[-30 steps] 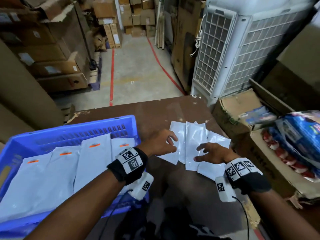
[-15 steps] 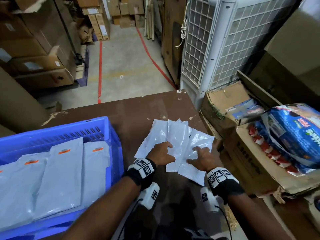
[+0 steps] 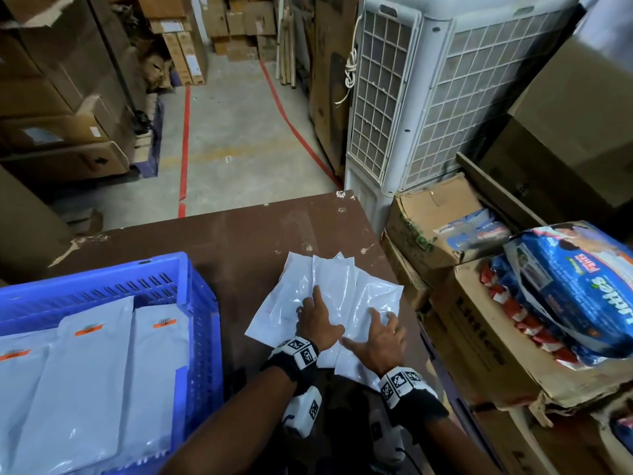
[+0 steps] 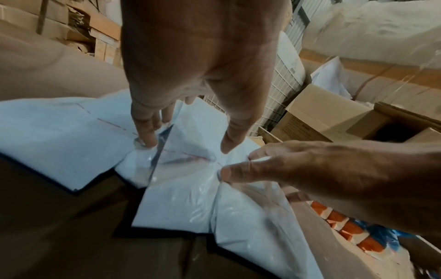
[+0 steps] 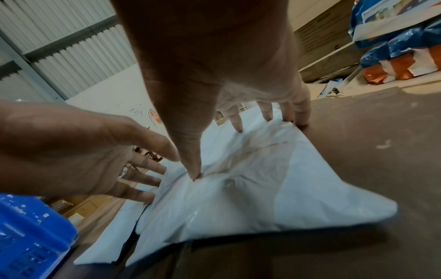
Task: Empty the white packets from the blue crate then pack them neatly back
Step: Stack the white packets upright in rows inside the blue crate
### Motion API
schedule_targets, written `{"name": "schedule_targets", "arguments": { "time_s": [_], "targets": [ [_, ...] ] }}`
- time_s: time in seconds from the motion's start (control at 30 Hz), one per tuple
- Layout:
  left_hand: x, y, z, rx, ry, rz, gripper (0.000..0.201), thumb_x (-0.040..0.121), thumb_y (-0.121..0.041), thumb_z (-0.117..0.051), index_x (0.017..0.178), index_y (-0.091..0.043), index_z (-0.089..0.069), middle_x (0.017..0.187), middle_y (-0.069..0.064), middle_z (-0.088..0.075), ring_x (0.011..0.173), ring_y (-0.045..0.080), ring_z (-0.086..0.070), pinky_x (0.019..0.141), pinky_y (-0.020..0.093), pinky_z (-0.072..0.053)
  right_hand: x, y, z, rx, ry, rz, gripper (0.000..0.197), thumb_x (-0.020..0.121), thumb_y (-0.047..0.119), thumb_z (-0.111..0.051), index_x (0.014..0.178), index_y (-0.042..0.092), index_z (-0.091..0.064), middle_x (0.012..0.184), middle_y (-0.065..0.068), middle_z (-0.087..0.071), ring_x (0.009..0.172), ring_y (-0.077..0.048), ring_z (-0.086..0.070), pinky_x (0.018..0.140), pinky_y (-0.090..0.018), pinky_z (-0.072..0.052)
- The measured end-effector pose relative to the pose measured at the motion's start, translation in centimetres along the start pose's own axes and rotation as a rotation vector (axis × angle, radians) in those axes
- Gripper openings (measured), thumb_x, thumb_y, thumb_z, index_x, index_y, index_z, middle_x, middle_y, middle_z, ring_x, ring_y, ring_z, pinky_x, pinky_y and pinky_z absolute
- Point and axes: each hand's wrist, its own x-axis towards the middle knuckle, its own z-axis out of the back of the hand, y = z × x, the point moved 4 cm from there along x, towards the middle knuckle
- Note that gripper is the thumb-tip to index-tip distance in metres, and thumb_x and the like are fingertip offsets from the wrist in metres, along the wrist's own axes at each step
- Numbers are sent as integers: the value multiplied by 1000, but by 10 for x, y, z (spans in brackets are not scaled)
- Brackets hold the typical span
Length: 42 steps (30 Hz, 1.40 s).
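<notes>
Hands flat on the loose packets

Hands first, at the near edge of the brown desk (image 3: 239, 241): the left hand (image 3: 317, 322) lies with fingers spread and nearly straight on the fan of white packets (image 3: 329, 289), its forefinger reaching up the middle one. Just beside it, the right hand (image 3: 378, 337) is spread wide on the rightmost packet, thumb stretched toward the left hand, fingertips near that packet's right edge. Neither hand grips anything; both press down with straight fingers, as the left wrist view shows for the left hand (image 4: 200, 62) and the right wrist view for the right hand (image 5: 214, 56). The plastic wrinkles under the fingertips (image 5: 237, 126).

These packets overlap one another and lie toward the desk's right edge, their far ends pointing to the far right corner.

On the desk's left side stands the blue crate (image 3: 202, 337), apart from the fan. More white packets (image 3: 89, 371) with orange labels lie flat side by side in it.

Off the right edge sit cardboard boxes (image 3: 479, 344) with blue wrapped goods on top. Beyond the far edge stands a white air cooler (image 3: 428, 97), then a concrete floor (image 3: 233, 132) with red lines.
</notes>
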Motion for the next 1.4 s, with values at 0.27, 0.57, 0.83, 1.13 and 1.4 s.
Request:
{"name": "schedule_targets", "arguments": {
  "time_s": [0.27, 0.57, 0.83, 1.13, 1.4],
  "targets": [
    [12, 7, -1, -299, -120, -13, 91, 87, -17, -68, 155, -13, -9, 155, 8, -30, 141, 30, -34, 111, 35, -31, -9, 0, -19, -12, -14, 68, 110, 67, 77, -64, 153, 29, -15, 159, -15, -8, 142, -42, -18, 115, -50, -24],
    [8, 27, -8, -616, -21, 2, 27, 89, -32, -68, 114, -26, -60, 116, -1, -69, 106, 16, -64, 95, 34, -51, -14, 5, -25, 224, 106, 187, 100, 74, 47, -72, 155, 22, -18, 155, -11, -18, 142, -31, -21, 114, -38, -27],
    [-11, 21, 19, -792, -28, -63, 27, 94, -25, -64, 120, -18, -62, 113, 3, -71, 101, 18, -68, 86, 38, -58, -21, -5, 28, 560, 93, 176, 13, 95, 19, -63, 106, 12, -64, 98, -1, -67, 86, -17, -64, 68, -18, -49],
    [-35, 1, 73, -688, -199, -343, 12, 82, -8, -71, 85, -19, -67, 76, -10, -67, 79, 13, -63, 73, 32, -53, -6, -46, 34, 715, 62, 66, 26, 88, 31, -66, 111, 20, -63, 108, -5, -72, 94, -25, -69, 91, -51, -55],
    [-40, 63, 34, -131, -375, -326, 47, 71, 1, -73, 64, -45, -66, 124, -12, -40, 117, 10, -37, 102, 26, -32, 3, -73, -1, 744, 93, 116, 66, 74, 27, -73, 133, 20, -44, 120, -7, -65, 104, -27, -68, 86, -52, -57]
  ]
}}
